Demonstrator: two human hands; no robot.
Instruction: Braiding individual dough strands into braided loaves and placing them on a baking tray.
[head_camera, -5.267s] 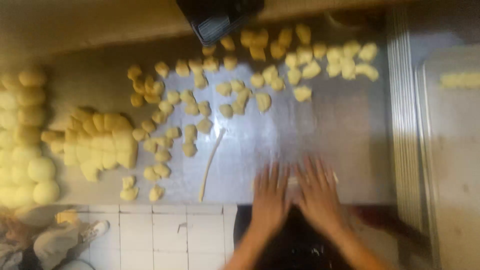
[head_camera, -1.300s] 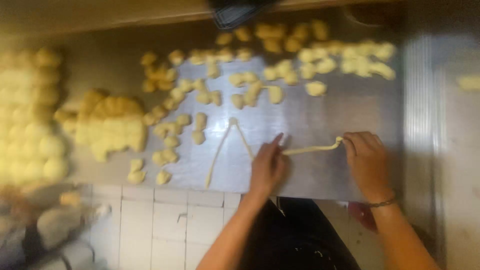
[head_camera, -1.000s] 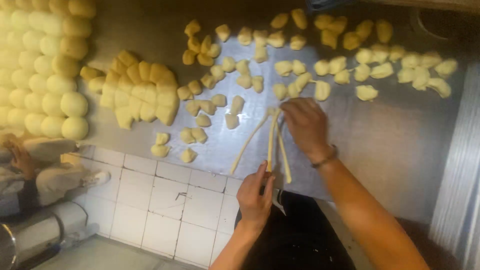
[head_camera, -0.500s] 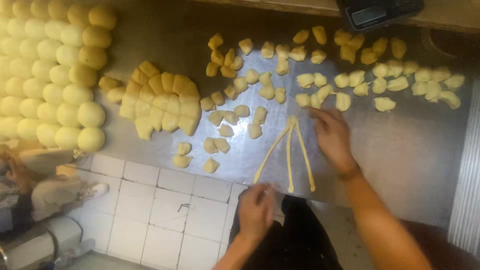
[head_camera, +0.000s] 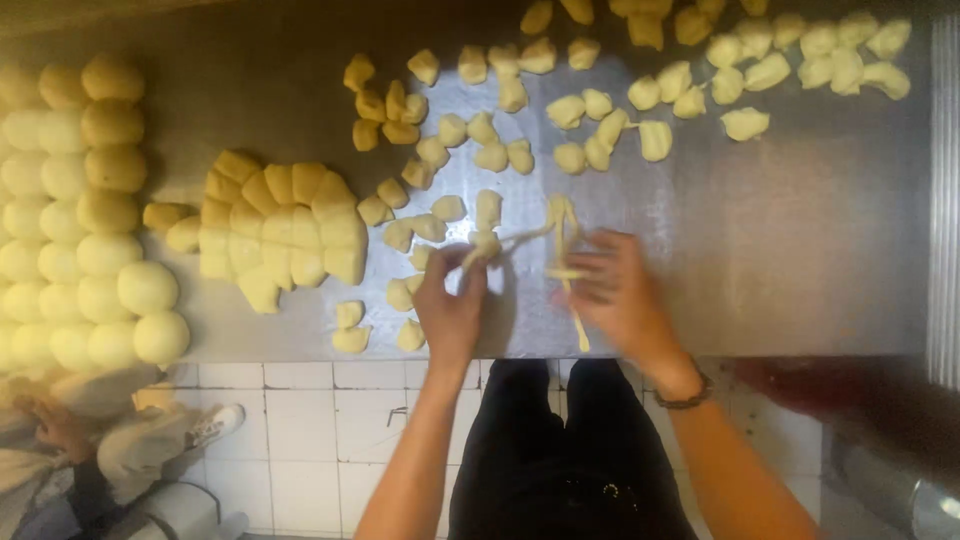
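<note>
Pale yellow dough strands (head_camera: 562, 240) lie near the middle of the frame on the steel counter (head_camera: 800, 250), thin ropes joined at their upper end and trailing down toward the counter's lower edge. The left hand (head_camera: 450, 305), just left of centre, has its grip pinched on the end of 1 strand that runs up and right toward the joint. The right hand (head_camera: 615, 290), just right of centre, lies over the other strands with fingers curled about them, its grip clenched on the dough; motion blur hides the exact hold. A dark bracelet (head_camera: 685, 392) circles the right wrist. Small cut dough pieces (head_camera: 600, 110) scatter across the upper centre and upper right. A block of cut dough (head_camera: 285, 230) sits left of centre, and round dough balls (head_camera: 90, 210) line the left edge.
</note>
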